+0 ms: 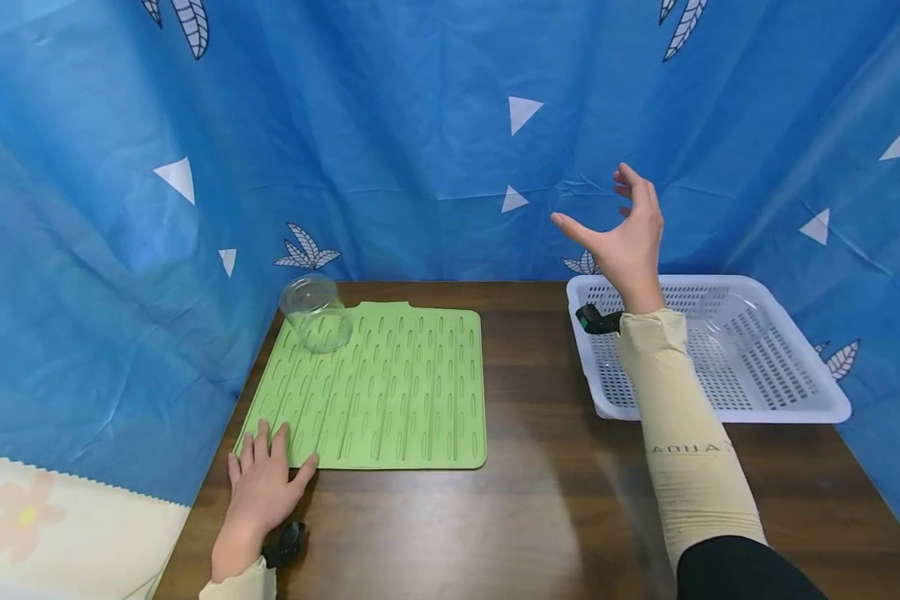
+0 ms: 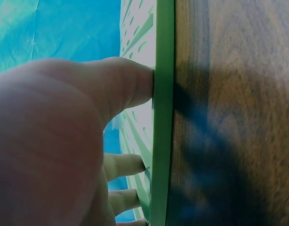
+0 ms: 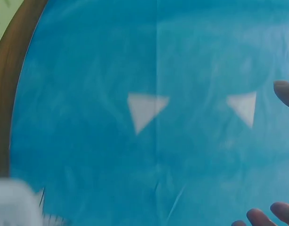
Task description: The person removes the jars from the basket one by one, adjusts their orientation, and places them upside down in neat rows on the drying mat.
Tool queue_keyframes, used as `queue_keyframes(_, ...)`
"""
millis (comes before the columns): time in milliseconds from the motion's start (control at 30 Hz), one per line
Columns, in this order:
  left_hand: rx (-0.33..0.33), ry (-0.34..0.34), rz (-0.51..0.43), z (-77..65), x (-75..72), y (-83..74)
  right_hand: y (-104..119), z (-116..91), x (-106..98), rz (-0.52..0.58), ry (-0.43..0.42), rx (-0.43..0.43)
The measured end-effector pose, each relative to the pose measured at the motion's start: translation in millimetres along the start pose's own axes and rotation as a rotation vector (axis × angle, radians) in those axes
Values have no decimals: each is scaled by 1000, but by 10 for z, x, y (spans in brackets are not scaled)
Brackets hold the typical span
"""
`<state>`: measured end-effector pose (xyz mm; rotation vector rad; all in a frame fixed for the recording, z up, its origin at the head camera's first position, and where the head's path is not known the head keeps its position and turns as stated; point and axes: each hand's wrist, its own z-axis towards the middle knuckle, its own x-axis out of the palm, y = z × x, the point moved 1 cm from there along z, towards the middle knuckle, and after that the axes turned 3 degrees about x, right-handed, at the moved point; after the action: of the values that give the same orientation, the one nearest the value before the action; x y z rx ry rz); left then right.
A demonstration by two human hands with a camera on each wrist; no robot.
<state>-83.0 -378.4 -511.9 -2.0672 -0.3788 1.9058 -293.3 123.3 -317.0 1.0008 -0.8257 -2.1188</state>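
My left hand rests on the near left corner of a green ridged mat, fingers spread. In the left wrist view its thumb touches the mat's edge. A clear plastic cup stands on the mat's far left corner, apart from that hand. Raised over the back left of a white perforated basket, my right hand holds nothing. Its thumb and fingers are spread wide apart. Inside the basket lies at least one clear container, hard to make out.
The mat and basket lie on a dark wooden table, with bare wood between them. A blue patterned curtain hangs behind and along both sides. Pale floral cloth is at the lower left.
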Motion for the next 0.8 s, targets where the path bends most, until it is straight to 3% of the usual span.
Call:
queue_keyframes(133,-6,5,3,-5,14,3,-268,-40,-174,-24,-50,54)
queue_keyframes(300,-20,12,13,-22,22,21,-582,-136,-281,-62,-49,140)
queue_keyframes(533,-16,6,20,-30,8,-7,-966,-333,-315,-121,22,225)
queue_keyframes(800,-11,6,20,-2,1,-44,-1200,-516,-367,-189,154,295)
